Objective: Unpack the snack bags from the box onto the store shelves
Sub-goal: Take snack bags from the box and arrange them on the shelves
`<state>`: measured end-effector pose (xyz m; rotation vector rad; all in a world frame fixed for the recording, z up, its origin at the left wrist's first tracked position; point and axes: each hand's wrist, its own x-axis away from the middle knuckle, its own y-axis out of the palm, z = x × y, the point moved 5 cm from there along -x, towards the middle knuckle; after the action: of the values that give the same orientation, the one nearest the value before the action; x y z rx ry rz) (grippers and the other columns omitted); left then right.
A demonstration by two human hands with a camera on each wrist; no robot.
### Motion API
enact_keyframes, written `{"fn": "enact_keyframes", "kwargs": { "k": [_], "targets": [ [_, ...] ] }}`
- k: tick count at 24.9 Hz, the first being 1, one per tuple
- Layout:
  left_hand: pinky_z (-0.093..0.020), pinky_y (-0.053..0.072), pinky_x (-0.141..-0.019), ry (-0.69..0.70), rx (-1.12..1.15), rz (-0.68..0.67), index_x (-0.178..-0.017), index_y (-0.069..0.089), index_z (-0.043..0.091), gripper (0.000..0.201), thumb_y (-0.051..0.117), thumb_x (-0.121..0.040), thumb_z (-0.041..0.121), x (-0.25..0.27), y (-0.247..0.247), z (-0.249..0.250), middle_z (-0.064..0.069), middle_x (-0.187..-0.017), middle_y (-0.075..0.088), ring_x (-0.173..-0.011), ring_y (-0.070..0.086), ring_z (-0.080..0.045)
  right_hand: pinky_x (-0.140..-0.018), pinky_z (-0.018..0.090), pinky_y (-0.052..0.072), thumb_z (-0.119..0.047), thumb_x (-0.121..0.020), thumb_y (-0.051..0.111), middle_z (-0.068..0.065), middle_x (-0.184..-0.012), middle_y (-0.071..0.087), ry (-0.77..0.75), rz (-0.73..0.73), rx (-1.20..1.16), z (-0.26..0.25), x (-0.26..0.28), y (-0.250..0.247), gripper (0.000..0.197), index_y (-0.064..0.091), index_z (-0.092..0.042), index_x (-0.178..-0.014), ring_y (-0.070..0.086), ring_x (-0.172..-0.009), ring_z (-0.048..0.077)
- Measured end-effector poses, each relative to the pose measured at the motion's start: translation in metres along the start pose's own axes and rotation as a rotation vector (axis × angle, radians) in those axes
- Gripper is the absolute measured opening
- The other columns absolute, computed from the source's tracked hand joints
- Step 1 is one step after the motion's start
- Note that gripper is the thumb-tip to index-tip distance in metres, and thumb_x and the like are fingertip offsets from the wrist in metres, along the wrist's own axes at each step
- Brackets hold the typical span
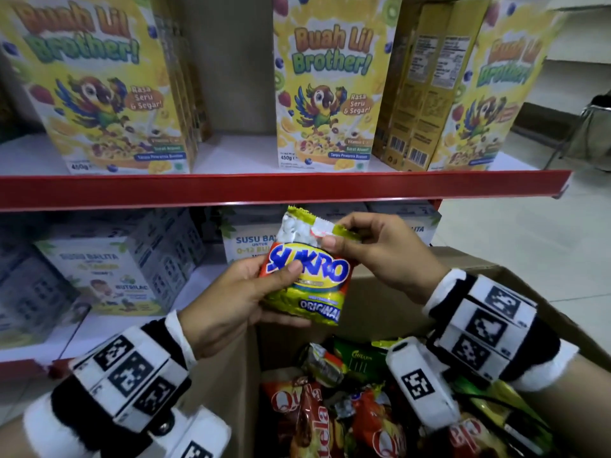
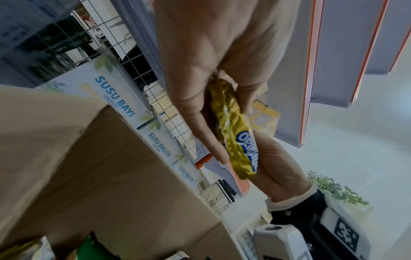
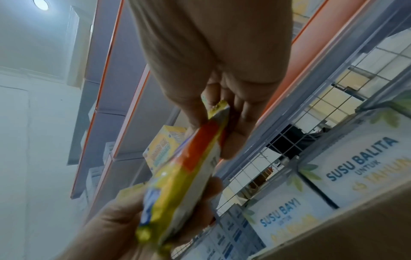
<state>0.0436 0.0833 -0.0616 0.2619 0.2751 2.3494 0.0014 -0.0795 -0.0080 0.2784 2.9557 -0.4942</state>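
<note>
A Sukro snack bag [image 1: 317, 282], red and yellow-green with "Original" on it, is held upright over the open cardboard box [image 1: 380, 302]. My left hand [image 1: 264, 285] grips its lower left side, thumb across the front. My right hand [image 1: 340, 234] pinches the bag's top right corner. In the left wrist view the bag [image 2: 235, 137] shows edge-on between the left fingers [image 2: 200, 114]. The right wrist view shows the bag [image 3: 182, 179] hanging from the right fingertips [image 3: 242, 119]. Several more snack bags [image 1: 330, 418] lie in the box.
Directly ahead is a red-edged shelf [image 1: 264, 190] with yellow cereal boxes [image 1: 325, 84] and a bare gap [image 1: 231, 150] between them. The lower shelf [image 1: 198, 285] holds milk boxes [image 1: 109, 276], with bare white board beside them. Open floor [image 1: 529, 242] lies to the right.
</note>
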Motion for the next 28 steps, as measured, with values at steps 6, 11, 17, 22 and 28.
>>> {"fn": "enact_keyframes", "kwargs": {
  "k": [6,11,17,22,28],
  "targets": [
    [-0.035,0.060,-0.059,0.070,0.006,0.242,-0.105,0.064,0.004,0.037,0.064,-0.073,0.024,-0.004,-0.033,-0.001,-0.013,-0.090,0.075,-0.077,0.074,-0.025,-0.075,0.036,0.053,-0.036,-0.099,0.043,0.016,-0.087,0.070,0.575,-0.494,0.344,0.107,0.016,0.006,0.041,0.064,-0.003,-0.085,0.066,-0.070,0.023],
    [-0.036,0.059,-0.056,0.025,0.063,0.230,-0.103,0.063,0.001,0.038,0.065,-0.071,0.021,-0.001,-0.034,-0.009,-0.016,-0.092,0.075,-0.078,0.074,-0.026,-0.105,0.030,0.035,-0.025,-0.087,0.067,0.007,-0.149,0.039,0.448,-0.917,0.825,0.194,0.052,0.074,0.069,0.032,-0.017,-0.147,0.041,-0.133,0.025],
    [-0.037,0.058,-0.054,0.049,0.077,0.269,-0.101,0.062,0.001,0.033,0.065,-0.071,0.015,0.001,-0.041,-0.008,-0.015,-0.084,0.075,-0.070,0.073,-0.026,-0.106,0.035,0.035,-0.014,-0.094,0.056,0.019,-0.144,0.043,0.299,-1.096,0.831,0.209,0.076,0.111,0.049,0.043,-0.005,-0.140,0.043,-0.131,0.033],
    [-0.024,0.055,-0.049,0.197,0.046,0.353,-0.094,0.063,0.015,0.028,0.063,-0.067,0.016,0.007,-0.050,0.002,-0.002,-0.075,0.075,-0.063,0.072,-0.014,-0.092,0.029,0.048,-0.011,-0.076,0.078,0.005,-0.107,0.070,0.294,-0.852,0.341,0.127,0.039,0.061,0.032,0.067,-0.020,-0.105,0.061,-0.095,0.011],
    [-0.021,0.057,-0.060,0.332,0.105,0.394,-0.100,0.062,0.017,0.023,0.057,-0.080,0.009,0.011,-0.040,0.009,0.001,-0.082,0.076,-0.072,0.072,-0.011,-0.068,0.033,0.057,-0.025,-0.056,0.086,0.011,-0.090,0.074,0.147,-0.233,-0.543,0.025,0.009,-0.023,0.039,0.073,-0.017,-0.092,0.071,-0.077,0.023]
  ]
}}
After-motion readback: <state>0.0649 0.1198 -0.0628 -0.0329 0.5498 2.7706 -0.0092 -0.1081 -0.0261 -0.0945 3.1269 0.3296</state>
